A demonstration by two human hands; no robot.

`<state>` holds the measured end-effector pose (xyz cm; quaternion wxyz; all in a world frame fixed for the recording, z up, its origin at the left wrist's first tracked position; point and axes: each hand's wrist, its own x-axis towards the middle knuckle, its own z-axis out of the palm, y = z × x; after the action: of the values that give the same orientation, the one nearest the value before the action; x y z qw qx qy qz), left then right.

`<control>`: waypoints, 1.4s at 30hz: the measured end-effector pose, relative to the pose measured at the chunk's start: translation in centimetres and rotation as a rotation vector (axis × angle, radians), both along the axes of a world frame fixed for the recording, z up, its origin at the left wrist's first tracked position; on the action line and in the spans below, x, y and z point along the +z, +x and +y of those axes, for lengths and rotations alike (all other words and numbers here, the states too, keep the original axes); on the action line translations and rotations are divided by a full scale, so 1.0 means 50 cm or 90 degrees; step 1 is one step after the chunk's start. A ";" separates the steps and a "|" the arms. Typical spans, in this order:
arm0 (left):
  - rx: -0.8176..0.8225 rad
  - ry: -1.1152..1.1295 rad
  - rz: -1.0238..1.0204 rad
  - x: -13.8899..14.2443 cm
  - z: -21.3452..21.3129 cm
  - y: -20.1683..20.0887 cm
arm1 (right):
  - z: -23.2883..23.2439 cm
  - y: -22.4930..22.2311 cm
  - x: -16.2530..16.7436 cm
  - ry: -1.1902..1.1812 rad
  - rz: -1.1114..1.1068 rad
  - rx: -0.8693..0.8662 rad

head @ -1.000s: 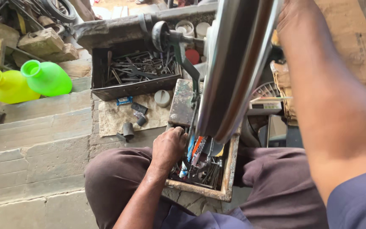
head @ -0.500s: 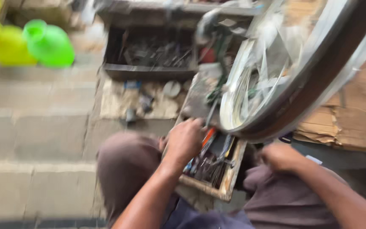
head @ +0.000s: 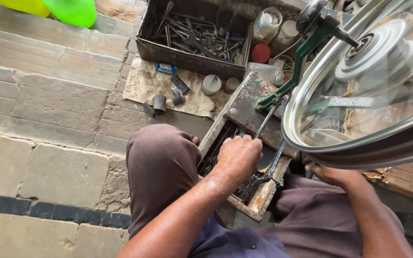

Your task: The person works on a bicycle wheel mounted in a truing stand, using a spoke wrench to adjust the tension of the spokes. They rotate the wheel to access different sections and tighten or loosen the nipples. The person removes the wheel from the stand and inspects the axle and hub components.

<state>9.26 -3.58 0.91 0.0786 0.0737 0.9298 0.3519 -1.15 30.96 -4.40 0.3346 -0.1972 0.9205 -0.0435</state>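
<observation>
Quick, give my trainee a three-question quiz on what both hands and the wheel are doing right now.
1. True or false: the left hand reaches into the wooden tool box.
2. Where is the right hand? A) on the green jug B) under the wheel rim C) in the metal tray
3. Fill in: the metal tray of tools lies beyond a ___ cloth.

Key: 1 true; 2 B; 3 dirty beige.
</observation>
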 end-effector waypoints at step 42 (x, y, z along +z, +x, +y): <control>0.024 -0.082 0.046 -0.039 0.015 -0.002 | -0.167 -0.106 0.039 -0.237 0.210 -0.504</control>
<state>9.16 -2.84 -1.06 0.0432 0.0637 0.9539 0.2900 -6.46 22.63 -2.44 0.1004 0.1080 0.9424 -0.3003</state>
